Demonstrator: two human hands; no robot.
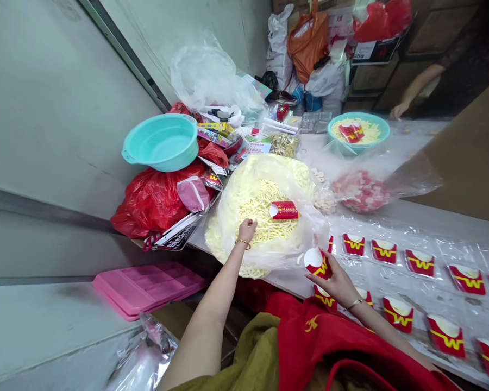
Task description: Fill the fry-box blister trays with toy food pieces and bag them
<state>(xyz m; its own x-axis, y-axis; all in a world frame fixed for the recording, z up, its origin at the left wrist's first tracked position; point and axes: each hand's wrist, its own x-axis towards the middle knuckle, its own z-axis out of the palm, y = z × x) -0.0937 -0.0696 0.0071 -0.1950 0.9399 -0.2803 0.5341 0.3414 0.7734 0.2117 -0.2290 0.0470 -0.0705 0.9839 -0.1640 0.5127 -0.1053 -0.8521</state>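
Observation:
My left hand is over a large clear plastic bag full of pale yellow toy-like french fries. Its fingers are drawn together, and whatever they may hold is too small to make out. A red stack of fry cartons lies on the fries, just right of that hand. At the bag's near right edge, my right hand grips a red fry carton with a yellow zigzag mark and a white inside. The carton is tilted, its open end toward the bag.
Rows of small red cartons in clear packets cover the table's right side. Behind are a bag of pink and white pieces and a turquoise bowl of fries. An empty turquoise basin rests on red bags at left. A co-worker's hand is far right.

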